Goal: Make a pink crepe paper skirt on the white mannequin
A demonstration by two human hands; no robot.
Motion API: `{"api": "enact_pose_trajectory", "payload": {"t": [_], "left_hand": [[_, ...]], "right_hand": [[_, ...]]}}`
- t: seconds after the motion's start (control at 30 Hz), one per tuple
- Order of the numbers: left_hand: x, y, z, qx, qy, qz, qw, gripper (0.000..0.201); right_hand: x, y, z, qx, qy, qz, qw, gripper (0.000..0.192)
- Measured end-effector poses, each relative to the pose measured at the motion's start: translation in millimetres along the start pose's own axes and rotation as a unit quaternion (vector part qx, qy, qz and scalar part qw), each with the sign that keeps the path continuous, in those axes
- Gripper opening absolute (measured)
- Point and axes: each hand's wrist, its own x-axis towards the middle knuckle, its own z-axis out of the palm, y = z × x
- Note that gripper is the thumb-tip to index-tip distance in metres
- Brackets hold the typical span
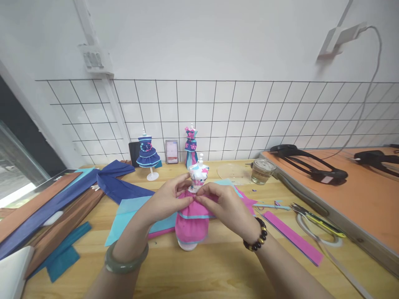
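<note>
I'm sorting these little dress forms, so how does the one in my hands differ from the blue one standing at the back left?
The pink mannequin wears a pink skirt trimmed light blue; the blue mannequin wears a dark blue tiered dress. The pink one sits mid-table, pinched at the waist by the left hand and right hand; the blue one stands untouched by the wall. Both are small forms on white bases.

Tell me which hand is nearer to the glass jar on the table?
Right. The right hand pinches the pink skirt on the mannequin, on the side toward the glass jar. The left hand holds the skirt's other side, farther away.
</note>
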Motion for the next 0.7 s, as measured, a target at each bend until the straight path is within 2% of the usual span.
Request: {"api": "enact_pose_trajectory", "payload": {"t": [0.33,0.57,0.7], "left_hand": [[-1.3,2.9,0.8,-0.013,-0.001,0.006,1.000,0.049],[-0.9,6.2,2.5,-0.019,-0.016,0.011,1.000,0.053],[-2.0,7.1,2.6,-0.015,-0.022,0.007,1.000,0.056]], "right_hand": [[-0.1,0.0,1.9,0.011,0.014,0.013,1.000,0.011],[-1.6,-1.1,-4.4,0.008,-0.053,0.093,0.994,0.023],[-1.4,-2.1,-4.1,0.025,-0.093,0.116,0.989,0.030]]}}
